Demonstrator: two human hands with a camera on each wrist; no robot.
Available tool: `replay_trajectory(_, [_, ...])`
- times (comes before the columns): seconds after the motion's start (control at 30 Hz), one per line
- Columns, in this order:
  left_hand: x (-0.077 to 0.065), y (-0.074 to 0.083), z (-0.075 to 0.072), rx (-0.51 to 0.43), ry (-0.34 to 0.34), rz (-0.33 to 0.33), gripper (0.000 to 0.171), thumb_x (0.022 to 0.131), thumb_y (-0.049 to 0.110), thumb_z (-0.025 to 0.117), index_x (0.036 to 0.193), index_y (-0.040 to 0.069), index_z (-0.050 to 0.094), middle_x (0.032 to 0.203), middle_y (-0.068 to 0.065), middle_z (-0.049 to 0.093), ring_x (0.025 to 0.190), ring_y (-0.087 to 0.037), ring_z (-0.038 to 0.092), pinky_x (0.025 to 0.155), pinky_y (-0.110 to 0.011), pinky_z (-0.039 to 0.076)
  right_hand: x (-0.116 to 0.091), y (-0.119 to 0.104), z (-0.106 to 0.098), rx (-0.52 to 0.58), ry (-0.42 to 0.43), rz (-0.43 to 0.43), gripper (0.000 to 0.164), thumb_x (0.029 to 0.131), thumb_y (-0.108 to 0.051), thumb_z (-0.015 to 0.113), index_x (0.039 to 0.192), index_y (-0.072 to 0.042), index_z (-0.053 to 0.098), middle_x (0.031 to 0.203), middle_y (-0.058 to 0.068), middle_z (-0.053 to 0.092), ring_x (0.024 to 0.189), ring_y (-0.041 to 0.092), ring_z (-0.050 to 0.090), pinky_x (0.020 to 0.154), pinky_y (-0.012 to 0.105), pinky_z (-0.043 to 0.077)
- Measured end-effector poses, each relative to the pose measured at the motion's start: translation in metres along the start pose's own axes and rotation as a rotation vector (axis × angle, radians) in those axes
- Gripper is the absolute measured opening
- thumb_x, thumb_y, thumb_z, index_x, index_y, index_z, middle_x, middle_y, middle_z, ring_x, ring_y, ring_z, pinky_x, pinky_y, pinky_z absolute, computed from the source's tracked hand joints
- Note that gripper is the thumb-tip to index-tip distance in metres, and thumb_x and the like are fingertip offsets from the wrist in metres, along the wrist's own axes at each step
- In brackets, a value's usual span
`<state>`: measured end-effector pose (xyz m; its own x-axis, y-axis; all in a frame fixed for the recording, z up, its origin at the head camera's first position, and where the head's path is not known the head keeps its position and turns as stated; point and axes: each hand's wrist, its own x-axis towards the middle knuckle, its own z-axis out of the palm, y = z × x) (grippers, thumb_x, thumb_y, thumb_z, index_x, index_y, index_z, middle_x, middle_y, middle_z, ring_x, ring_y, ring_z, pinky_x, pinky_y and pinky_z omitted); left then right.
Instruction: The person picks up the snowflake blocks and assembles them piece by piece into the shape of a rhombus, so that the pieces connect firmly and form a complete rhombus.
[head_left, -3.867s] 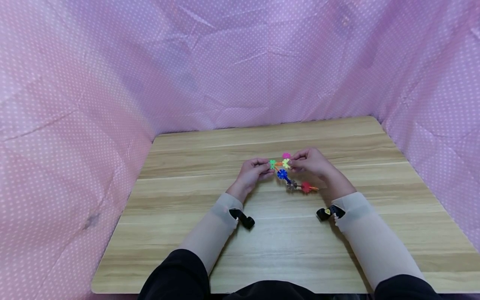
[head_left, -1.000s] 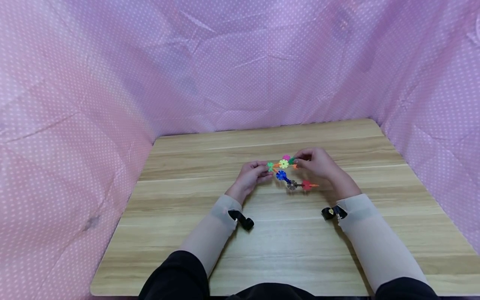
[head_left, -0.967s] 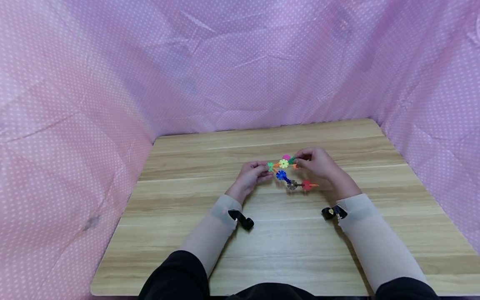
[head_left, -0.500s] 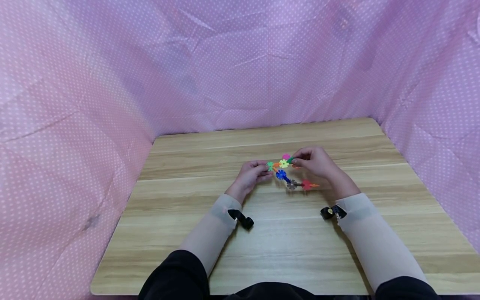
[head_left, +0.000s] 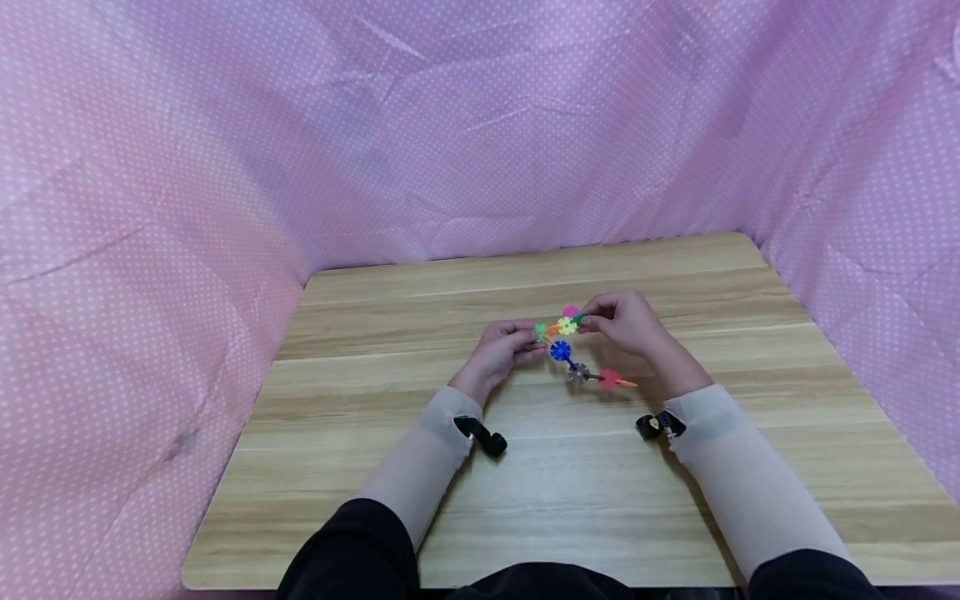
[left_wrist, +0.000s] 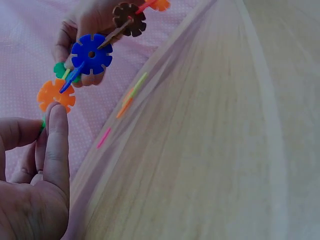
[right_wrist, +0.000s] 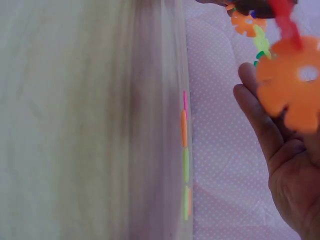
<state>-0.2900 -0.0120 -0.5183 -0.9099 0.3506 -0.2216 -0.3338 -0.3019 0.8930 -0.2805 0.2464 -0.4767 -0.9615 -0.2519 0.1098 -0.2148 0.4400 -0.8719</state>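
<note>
A bent chain of slotted flower-shaped plastic discs hangs between my hands. My left hand (head_left: 504, 354) pinches its light green disc (head_left: 541, 332). An orange disc (left_wrist: 56, 95) joins that one, and the blue disc (head_left: 560, 350), brown disc (head_left: 578, 372), red disc (head_left: 609, 379) and an end orange disc (right_wrist: 285, 85) follow. On the other branch is a yellow disc (head_left: 567, 326). My right hand (head_left: 628, 325) pinches a dark green disc (head_left: 580, 319) against the yellow one's edge; whether their slots are engaged is hard to tell.
Loose discs lie flat on the wooden table (head_left: 555, 483): a pink disc (head_left: 572, 311) just beyond the chain, and orange discs (right_wrist: 184, 128) and yellow-green discs (right_wrist: 186, 165) seen edge-on. Pink dotted cloth (head_left: 480, 133) hangs around the table's back and sides.
Since the earliest frame my right hand has let go of the yellow disc and taken the dark green one. Lately it moves slightly left; the chain's red end dips.
</note>
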Motion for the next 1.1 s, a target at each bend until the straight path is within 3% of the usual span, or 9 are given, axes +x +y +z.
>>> replay_trajectory(0.23, [0.0,0.002,0.0,0.024,-0.03,-0.016,0.013,0.101,-0.007,0.061,0.108,0.0,0.07,0.095,-0.012,0.073,0.083,-0.021,0.075,0.084,-0.035,0.063,0.0,-0.002,-0.002,-0.005,0.0,0.033,0.009,0.101,-0.002,0.069,0.103,-0.002,0.078,0.099,0.014,0.077,0.091,0.034,0.076,0.082,0.05,0.062])
replay_trajectory(0.4, [-0.001,0.003,0.0,0.088,-0.094,-0.034,0.009,0.103,0.002,0.06,0.106,0.002,0.069,0.092,-0.012,0.075,0.083,-0.023,0.075,0.088,-0.041,0.062,0.001,-0.002,-0.004,0.077,-0.044,0.038,0.012,0.1,0.005,0.066,0.107,0.003,0.075,0.102,0.02,0.075,0.093,0.037,0.076,0.085,0.05,0.062])
replay_trajectory(0.57, [-0.002,0.003,0.0,0.129,-0.134,-0.033,0.021,0.106,0.016,0.063,0.113,0.0,0.075,0.103,-0.008,0.075,0.091,-0.022,0.074,0.093,-0.046,0.061,0.001,0.0,0.001,0.139,-0.107,0.028,0.015,0.101,0.008,0.063,0.11,0.004,0.075,0.104,0.019,0.075,0.095,0.036,0.076,0.087,0.049,0.061])
replay_trajectory(0.73, [-0.002,0.002,0.001,0.198,-0.154,0.006,0.015,0.105,0.015,0.066,0.095,0.013,0.077,0.101,-0.003,0.07,0.088,-0.016,0.068,0.083,-0.039,0.063,0.001,-0.002,0.009,0.148,-0.163,-0.005,0.016,0.102,0.006,0.063,0.111,0.002,0.076,0.105,0.017,0.076,0.094,0.034,0.077,0.088,0.049,0.061])
replay_trajectory(0.9, [-0.003,0.0,0.002,0.245,-0.132,0.025,0.016,0.102,0.008,0.068,0.092,0.012,0.079,0.095,-0.003,0.072,0.081,-0.014,0.068,0.07,-0.028,0.061,0.001,-0.003,0.01,0.064,-0.191,-0.001,0.017,0.102,0.001,0.066,0.116,0.0,0.076,0.108,0.015,0.076,0.099,0.033,0.076,0.088,0.046,0.062])
replay_trajectory(1.1, [-0.004,-0.001,0.002,0.283,-0.076,0.03,0.01,0.101,0.007,0.07,0.104,0.003,0.078,0.099,-0.003,0.074,0.084,-0.012,0.068,0.072,-0.024,0.058,-0.002,0.004,-0.003,-0.208,-0.114,0.036,0.024,0.104,-0.004,0.062,0.125,-0.003,0.074,0.118,0.012,0.074,0.108,0.029,0.069,0.094,0.047,0.058])
